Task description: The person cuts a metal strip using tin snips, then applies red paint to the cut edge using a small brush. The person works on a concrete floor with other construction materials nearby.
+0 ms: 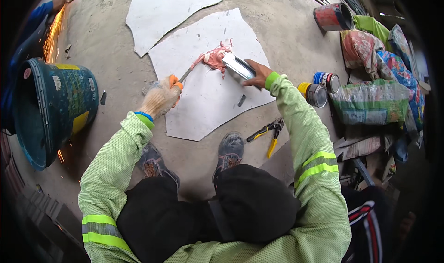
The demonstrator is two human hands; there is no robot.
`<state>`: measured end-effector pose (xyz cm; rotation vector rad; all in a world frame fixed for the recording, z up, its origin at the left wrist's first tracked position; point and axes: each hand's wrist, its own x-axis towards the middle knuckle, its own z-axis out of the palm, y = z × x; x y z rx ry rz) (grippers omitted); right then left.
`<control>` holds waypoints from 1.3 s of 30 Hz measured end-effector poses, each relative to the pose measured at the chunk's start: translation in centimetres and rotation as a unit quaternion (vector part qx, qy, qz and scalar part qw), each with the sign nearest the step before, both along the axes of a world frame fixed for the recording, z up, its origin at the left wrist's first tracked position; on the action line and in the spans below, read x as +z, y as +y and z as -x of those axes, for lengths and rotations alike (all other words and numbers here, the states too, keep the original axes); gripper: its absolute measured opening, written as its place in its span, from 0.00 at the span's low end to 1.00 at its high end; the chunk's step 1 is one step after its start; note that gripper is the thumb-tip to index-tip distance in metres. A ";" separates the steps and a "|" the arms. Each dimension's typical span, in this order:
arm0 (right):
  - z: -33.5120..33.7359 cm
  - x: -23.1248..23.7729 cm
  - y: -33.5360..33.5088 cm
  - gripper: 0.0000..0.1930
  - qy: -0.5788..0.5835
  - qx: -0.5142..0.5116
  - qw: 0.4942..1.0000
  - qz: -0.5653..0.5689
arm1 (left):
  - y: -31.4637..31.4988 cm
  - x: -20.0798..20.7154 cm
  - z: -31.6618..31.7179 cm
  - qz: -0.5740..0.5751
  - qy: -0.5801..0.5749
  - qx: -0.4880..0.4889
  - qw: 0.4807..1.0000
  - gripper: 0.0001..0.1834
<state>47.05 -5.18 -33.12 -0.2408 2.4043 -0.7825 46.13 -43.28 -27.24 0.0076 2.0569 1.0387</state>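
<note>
My left hand, in a white and orange work glove, is closed around a thin grey ridged rod. The rod's far end is smeared with pink paste and touches the mound of pink paste on a pale flat sheet. In my bare right hand is a shiny, flat-bladed metal spreader, its edge against the right side of the paste. That hand's fingers wrap the spreader's near end, so its grip is partly hidden. A small dark strip lies on the sheet below the spreader.
Another pale sheet lies beyond. Yellow-handled pliers rest near my shoes. To the right are two small cans, a red bucket and stuffed sacks. A big teal bucket stands left, near flying sparks beside another person's hand.
</note>
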 end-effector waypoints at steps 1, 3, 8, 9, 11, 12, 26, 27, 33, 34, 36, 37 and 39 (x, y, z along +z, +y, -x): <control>0.3 1.8 -1.6 0.49 -0.062 -0.028 0.998 -0.002 | -0.1 0.0 -0.2 0.004 -0.005 0.006 1.000 0.13; 0.9 5.4 -4.8 0.50 -0.181 -0.090 0.979 -0.009 | 0.1 -0.1 -0.3 0.005 -0.008 0.009 1.000 0.12; -2.2 5.4 -6.5 0.44 -0.074 -0.037 0.986 -0.144 | 0.3 -0.1 -0.2 -0.014 -0.005 0.010 1.000 0.13; -3.4 7.0 -8.8 0.41 -0.054 -0.050 0.971 -0.229 | 0.0 0.1 -0.5 -0.008 -0.013 0.021 1.000 0.13; -6.1 6.1 -11.4 0.37 0.061 -0.026 0.932 -0.356 | 0.6 1.1 -0.5 -0.014 -0.021 0.028 0.999 0.13; -6.4 5.5 -12.3 0.34 0.092 -0.015 0.919 -0.383 | 0.6 1.0 -0.6 -0.011 -0.020 0.029 0.999 0.13; -7.6 -0.4 -3.1 0.21 -0.433 -0.400 0.700 0.402 | 0.1 0.5 -0.9 -0.042 -0.076 0.072 0.994 0.14; -6.7 -0.4 -3.3 0.21 -0.431 -0.392 0.697 0.418 | 0.2 0.5 -0.7 -0.043 -0.079 0.072 0.993 0.14; -2.6 4.3 -5.7 0.26 -0.199 -0.188 0.960 0.053 | 0.9 0.6 -0.7 -0.037 -0.075 0.071 0.994 0.14; -3.7 5.3 -8.3 0.26 -0.117 -0.141 0.977 -0.113 | 0.9 0.7 -0.7 -0.032 -0.073 0.067 0.995 0.14; -5.5 5.0 -11.8 0.27 -0.015 -0.111 0.950 -0.291 | 1.0 0.7 -0.7 -0.031 -0.062 0.067 0.995 0.14; -6.0 4.9 -11.2 0.27 0.008 -0.099 0.951 -0.295 | 0.8 0.4 -0.8 -0.033 -0.058 0.068 0.995 0.14; -5.7 4.6 -9.4 0.28 0.061 -0.066 0.953 -0.290 | 0.8 0.2 -0.7 -0.037 -0.047 0.068 0.996 0.13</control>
